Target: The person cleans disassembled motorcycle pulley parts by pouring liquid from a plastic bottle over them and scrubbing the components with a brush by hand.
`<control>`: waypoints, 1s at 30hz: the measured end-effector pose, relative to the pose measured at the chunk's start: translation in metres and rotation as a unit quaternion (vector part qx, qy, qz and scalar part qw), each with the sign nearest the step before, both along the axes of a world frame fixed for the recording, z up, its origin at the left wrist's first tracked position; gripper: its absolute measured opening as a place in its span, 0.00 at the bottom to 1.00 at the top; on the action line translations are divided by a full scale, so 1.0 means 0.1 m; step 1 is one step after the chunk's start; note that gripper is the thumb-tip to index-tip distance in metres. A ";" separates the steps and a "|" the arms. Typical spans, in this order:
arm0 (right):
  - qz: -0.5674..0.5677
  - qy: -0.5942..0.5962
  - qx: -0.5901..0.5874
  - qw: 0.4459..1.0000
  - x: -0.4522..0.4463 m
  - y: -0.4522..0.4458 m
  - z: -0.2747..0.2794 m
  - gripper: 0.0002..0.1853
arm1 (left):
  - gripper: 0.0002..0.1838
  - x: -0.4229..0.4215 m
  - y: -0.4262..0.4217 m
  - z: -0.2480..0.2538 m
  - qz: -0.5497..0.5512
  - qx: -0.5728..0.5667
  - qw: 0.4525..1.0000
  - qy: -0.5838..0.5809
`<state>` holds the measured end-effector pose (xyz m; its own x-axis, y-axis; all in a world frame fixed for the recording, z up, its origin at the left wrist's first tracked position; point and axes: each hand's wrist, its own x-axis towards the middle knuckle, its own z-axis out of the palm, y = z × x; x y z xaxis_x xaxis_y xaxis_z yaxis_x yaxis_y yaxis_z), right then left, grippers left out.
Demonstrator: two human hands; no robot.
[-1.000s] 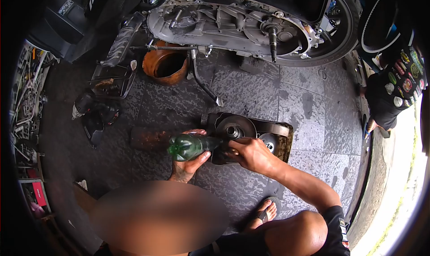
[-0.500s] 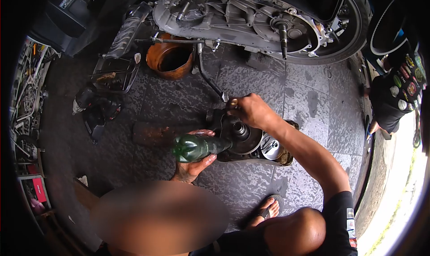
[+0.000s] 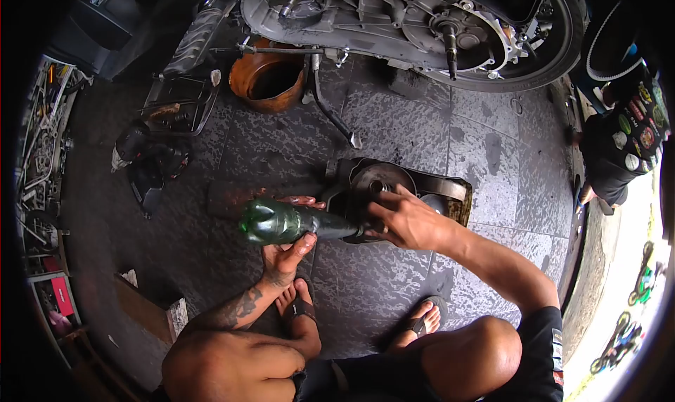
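Green bottle (image 3: 280,223): sideways above the floor (image 3: 380,282), neck towards my right, perhaps within reach of both hands
Left grip (image 3: 283,254): wrapped around its body, presumably bearing its weight
Right grip (image 3: 409,223): curled by the neck; I cannot tell whether it pinches anything
Round metal part (image 3: 361,180): inside the dark casing (image 3: 458,189), partly behind my fingers

no text readable; shirt patches (image 3: 625,124) too small

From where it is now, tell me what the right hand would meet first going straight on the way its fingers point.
Most likely the green plastic bottle, at its narrow end, just ahead of the right hand; depth is unclear, so the two may already touch.
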<state>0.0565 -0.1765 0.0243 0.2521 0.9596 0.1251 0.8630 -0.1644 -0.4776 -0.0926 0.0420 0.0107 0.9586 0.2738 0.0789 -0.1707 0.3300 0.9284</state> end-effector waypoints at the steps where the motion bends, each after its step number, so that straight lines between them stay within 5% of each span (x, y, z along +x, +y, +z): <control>1: 0.004 0.000 -0.001 1.000 -0.07 -0.14 0.02 0.18 | 0.30 -0.01 -0.01 -0.01 0.008 0.003 1.000 0.006; 5: -0.142 0.115 -0.054 0.982 -0.04 -0.52 0.21 0.17 | 0.27 0.03 -0.02 0.02 0.011 -0.029 1.000 0.006; 11: -0.104 0.109 -0.007 0.989 -0.24 -0.14 0.03 0.18 | 0.26 0.15 -0.07 0.02 0.006 -0.051 0.999 -0.003; 16: -0.271 0.116 -0.030 0.955 0.04 -0.41 0.24 0.15 | 0.26 0.17 -0.07 0.07 0.029 -0.077 0.996 0.028; 17: -0.255 0.074 0.033 0.964 0.15 -0.47 0.16 0.15 | 0.26 0.17 -0.07 0.06 0.031 -0.079 0.996 0.029; 19: -0.295 0.098 -0.043 0.950 0.07 -0.30 0.33 0.14 | 0.25 0.20 -0.09 0.03 0.033 -0.062 0.997 0.015; 23: -0.142 0.137 0.041 0.979 -0.11 -0.15 0.01 0.17 | 0.25 0.21 -0.09 -0.02 0.033 -0.075 0.997 0.015; 29: -0.242 0.178 0.053 0.952 -0.23 -0.05 -0.05 0.15 | 0.26 0.24 -0.01 -0.10 0.046 -0.066 0.996 0.034; 30: -0.265 0.198 -0.016 0.943 -0.17 -0.08 0.12 0.16 | 0.26 0.24 0.00 -0.08 0.050 -0.061 0.996 0.029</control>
<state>0.0400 -0.1846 0.0359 0.7188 0.6868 -0.1078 0.4093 -0.5434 -0.7329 -0.0681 0.0418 0.0022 0.9282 0.3717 -0.0155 -0.1555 0.4253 0.8916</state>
